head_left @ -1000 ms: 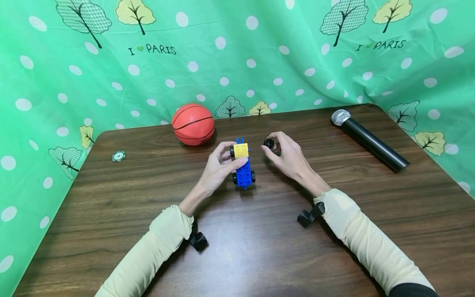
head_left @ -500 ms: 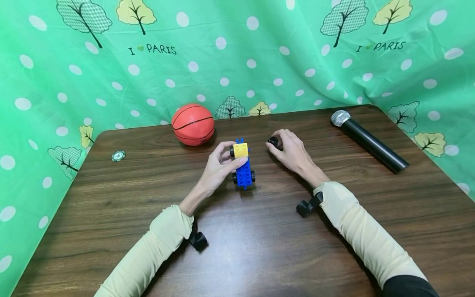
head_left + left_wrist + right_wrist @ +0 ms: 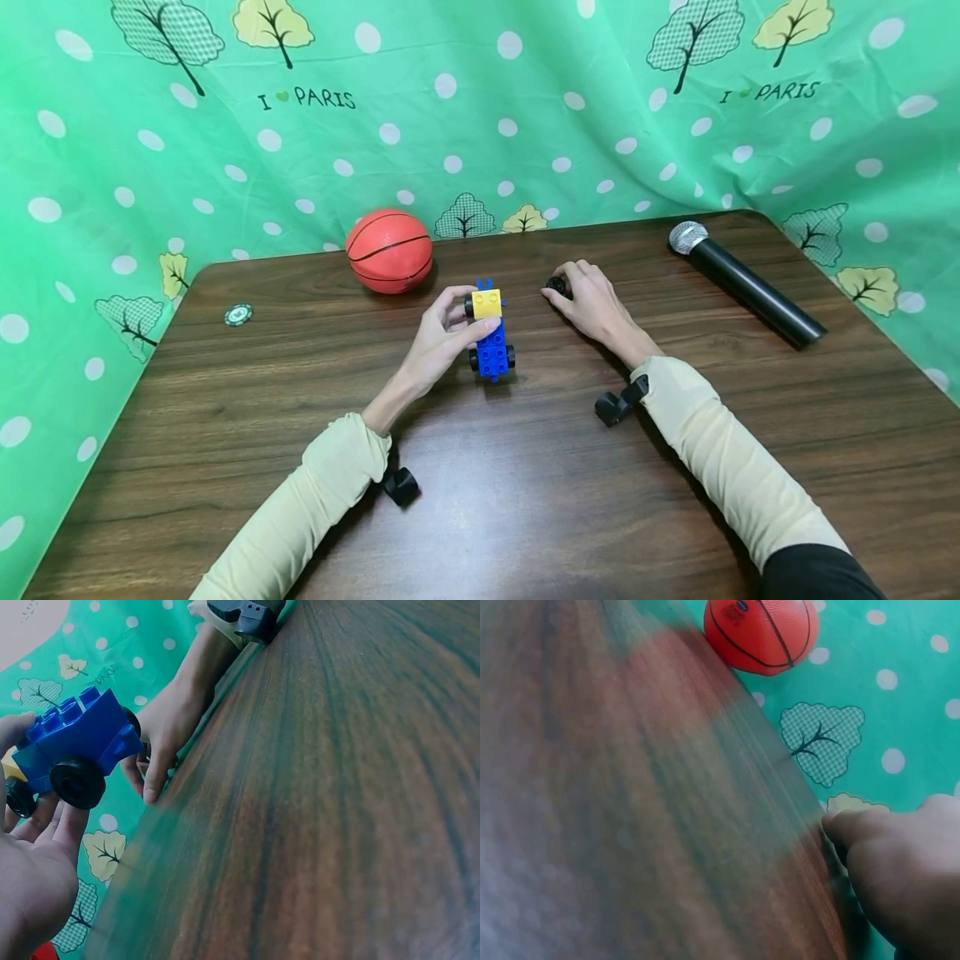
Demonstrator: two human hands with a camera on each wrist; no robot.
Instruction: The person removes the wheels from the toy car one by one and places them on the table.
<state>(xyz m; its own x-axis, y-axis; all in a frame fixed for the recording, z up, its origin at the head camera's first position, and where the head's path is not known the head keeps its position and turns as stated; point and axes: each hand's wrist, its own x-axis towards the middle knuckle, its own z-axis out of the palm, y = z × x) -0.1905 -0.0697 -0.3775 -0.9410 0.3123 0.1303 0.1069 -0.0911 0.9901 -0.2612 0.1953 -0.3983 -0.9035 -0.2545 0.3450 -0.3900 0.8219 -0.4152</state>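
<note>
My left hand (image 3: 444, 340) grips a toy car (image 3: 492, 354) built of blue blocks, with a yellow block (image 3: 487, 303) at its far end. Black wheels show at the near end, and one on the far left; a bare blue peg sticks out at the far right. Seen from the left wrist, the car (image 3: 79, 739) is tilted, thumb above and fingers below. To the right, my right hand (image 3: 596, 304) holds a small black wheel (image 3: 557, 286) low at the tabletop, thumb and fingers around it. In the right wrist view my right hand (image 3: 911, 862) hides the wheel.
A red toy basketball (image 3: 389, 252) sits behind my left hand. At the far right lies a black microphone (image 3: 750, 283), and a green-and-white poker chip (image 3: 238, 314) is at the far left. A green dotted curtain (image 3: 480, 150) hangs behind the wooden table (image 3: 495, 500).
My right hand has moved slightly right, away from the car, and lowered to the tabletop with the black wheel. My left hand and the toy car have stayed in place.
</note>
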